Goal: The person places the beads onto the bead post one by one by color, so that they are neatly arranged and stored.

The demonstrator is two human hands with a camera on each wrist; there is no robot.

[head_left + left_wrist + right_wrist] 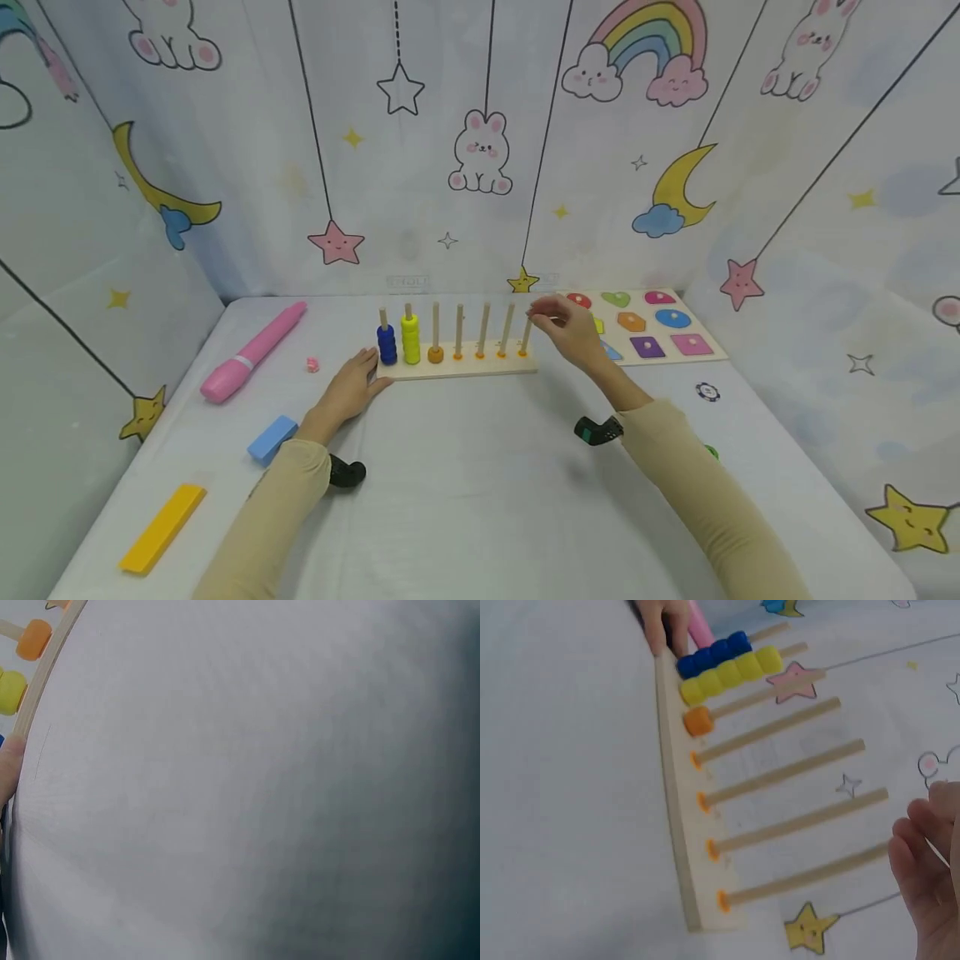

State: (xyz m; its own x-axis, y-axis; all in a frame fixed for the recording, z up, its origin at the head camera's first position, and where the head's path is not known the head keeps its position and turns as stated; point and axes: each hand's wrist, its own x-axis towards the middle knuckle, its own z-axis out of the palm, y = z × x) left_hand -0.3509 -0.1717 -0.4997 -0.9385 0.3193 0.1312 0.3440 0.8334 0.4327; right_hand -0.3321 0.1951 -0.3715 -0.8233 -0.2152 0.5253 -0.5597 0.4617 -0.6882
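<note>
My left hand (347, 392) holds the left end of a wooden peg board (465, 372), its thumb along the front edge. On the board's upright pegs are a stack of blue beads (386, 345), a stack of yellow-green beads (410, 340) and one orange bead (435, 355). The other pegs carry no beads, only orange rings at their feet. My right hand (567, 332) is at the far right peg (810, 877), its bent thumb and fingertips pinching at the top. Those fingertips hide the peg's tip in the right wrist view.
Behind the right hand lies a shape puzzle board (705, 359). At the left are a pink bat-shaped toy (251, 354), a small pink piece (312, 364), a blue block (272, 439) and a yellow block (162, 529). A poker chip (707, 392) lies at the right, near a partly covered green piece (712, 452).
</note>
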